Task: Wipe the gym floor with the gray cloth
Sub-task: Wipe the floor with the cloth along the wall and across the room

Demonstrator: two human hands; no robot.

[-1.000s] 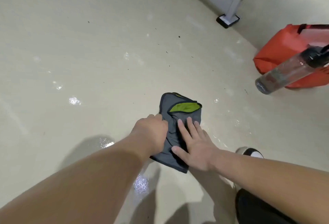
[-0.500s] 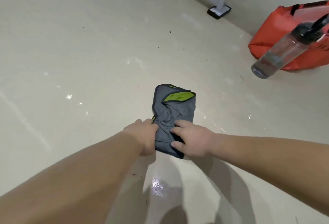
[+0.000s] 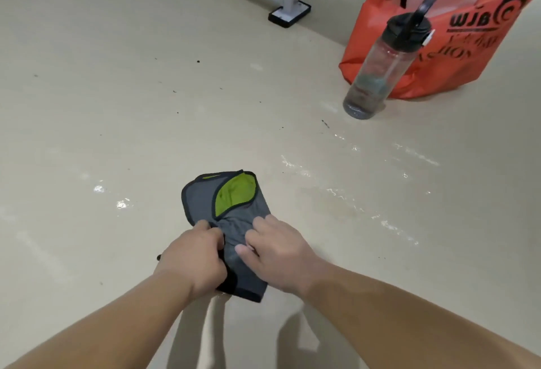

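Observation:
The gray cloth (image 3: pixel 202 200), folded, with a lime-green inner side showing at its far end, lies flat on the beige gym floor (image 3: pixel 117 105). My left hand (image 3: pixel 194 260) is closed on the cloth's near left edge. My right hand (image 3: pixel 276 251) presses and pinches the cloth's near right part, bunching the fabric between both hands. Wet streaks glisten on the floor to the right of the cloth and in patches to its left.
A clear water bottle (image 3: pixel 380 67) with a black lid stands at the right, in front of an orange tote bag (image 3: pixel 456 55). A metal equipment leg on a black foot (image 3: pixel 289 12) stands at the back. Small dark specks dot the floor.
My right hand went from lying flat on the cloth to curling and pinching it. The cloth has been drawn nearer and bunched between both hands; the view shifted, showing more of the bag.

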